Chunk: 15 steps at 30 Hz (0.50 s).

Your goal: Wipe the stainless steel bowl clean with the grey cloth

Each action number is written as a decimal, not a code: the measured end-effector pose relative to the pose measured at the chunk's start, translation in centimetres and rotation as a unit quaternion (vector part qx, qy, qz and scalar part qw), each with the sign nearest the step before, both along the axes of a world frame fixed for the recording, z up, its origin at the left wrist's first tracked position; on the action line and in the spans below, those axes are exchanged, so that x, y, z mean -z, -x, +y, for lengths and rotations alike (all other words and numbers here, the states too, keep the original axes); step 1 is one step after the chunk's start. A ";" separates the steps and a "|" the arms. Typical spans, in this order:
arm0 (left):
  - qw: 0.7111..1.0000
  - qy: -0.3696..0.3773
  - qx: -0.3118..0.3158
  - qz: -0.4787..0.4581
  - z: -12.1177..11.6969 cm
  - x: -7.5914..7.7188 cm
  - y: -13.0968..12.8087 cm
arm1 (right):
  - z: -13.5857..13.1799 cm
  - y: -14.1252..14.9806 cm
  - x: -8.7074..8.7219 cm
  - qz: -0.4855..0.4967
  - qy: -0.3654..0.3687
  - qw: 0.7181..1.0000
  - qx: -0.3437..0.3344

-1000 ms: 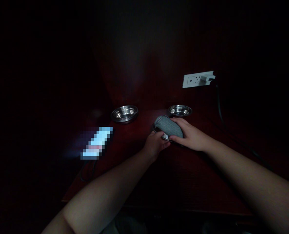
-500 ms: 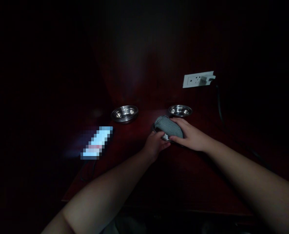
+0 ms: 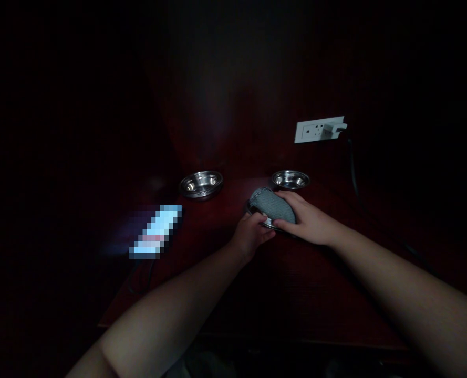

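The left hand grips the near-left rim of a shallow steel dish: its thumb lies over the edge, and other fingers are below it. The right hand is closed around the right end of a grey-green knitted cloth bundle, with the thumb on the near side and the fingers on the far side. This bundle lies over the dish, between the two hands, above the middle of a dark red wooden table. Whether the dish touches the table, I cannot tell.

Just behind the right hand stands a single steel bowl. Farther to the left there is a stack of steel bowls, and nearer to the person, a lit phone-like device, its screen blurred. On the wall, a white socket plate carries a plug; a dark cable hangs near it.
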<state>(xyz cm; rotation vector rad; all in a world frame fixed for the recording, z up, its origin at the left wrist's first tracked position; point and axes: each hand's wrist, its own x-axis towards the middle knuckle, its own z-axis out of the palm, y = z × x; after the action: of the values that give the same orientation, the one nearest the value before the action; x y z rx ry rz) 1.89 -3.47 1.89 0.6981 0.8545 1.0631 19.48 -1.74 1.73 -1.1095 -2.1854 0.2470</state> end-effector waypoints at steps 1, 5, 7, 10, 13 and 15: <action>1.000 0.001 -0.001 -0.001 0.0 0.0 0.0 | 0.0 0.0 0.0 0.000 0.000 1.000 -0.001; 1.000 0.000 -0.011 0.005 -0.2 -0.1 0.0 | 0.1 0.0 0.0 -0.002 -0.004 1.000 -0.002; 1.000 0.001 -0.014 0.013 -0.2 0.0 -0.1 | 0.1 -0.1 0.0 -0.003 -0.003 1.000 -0.001; 1.000 0.001 -0.018 0.018 -0.2 0.0 -0.2 | 0.3 -0.2 0.1 0.000 -0.001 1.000 -0.002; 1.000 0.004 -0.024 0.013 -0.1 -0.1 -0.3 | 0.4 -0.2 0.3 0.011 0.002 1.000 -0.001; 1.000 0.007 -0.025 0.009 -0.1 -0.1 -0.3 | 0.4 -0.2 0.3 0.018 0.009 1.000 0.006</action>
<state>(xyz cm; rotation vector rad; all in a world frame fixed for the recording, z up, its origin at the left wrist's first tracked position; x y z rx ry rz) 2.18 -3.57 1.96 0.6790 0.8980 1.0957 19.63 -1.38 1.40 -1.1185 -2.1478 0.2790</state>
